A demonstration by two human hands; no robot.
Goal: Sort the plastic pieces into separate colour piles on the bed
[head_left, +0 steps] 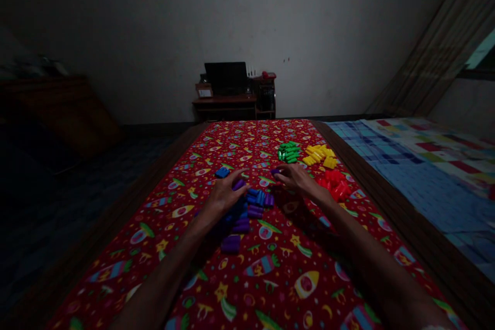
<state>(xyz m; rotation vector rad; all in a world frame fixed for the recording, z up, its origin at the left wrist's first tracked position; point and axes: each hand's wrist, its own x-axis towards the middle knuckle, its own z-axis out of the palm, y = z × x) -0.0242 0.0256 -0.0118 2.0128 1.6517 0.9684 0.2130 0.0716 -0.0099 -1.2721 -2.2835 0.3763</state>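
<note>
Hands: I count two, left hand (224, 197) and right hand (296, 178).
Block heaps: four — green (289, 151), yellow (319, 155), red (335, 183), blue-purple (247, 209).
Blocks per heap: I can't tell.
Stray blue block (222, 171): one.

Wooden-edged table (371, 175) carries a red patterned cloth (247, 268); on it lie green (289, 152), yellow (319, 155), red (335, 184) and apparently blue-purple (247, 209) block piles.
</note>
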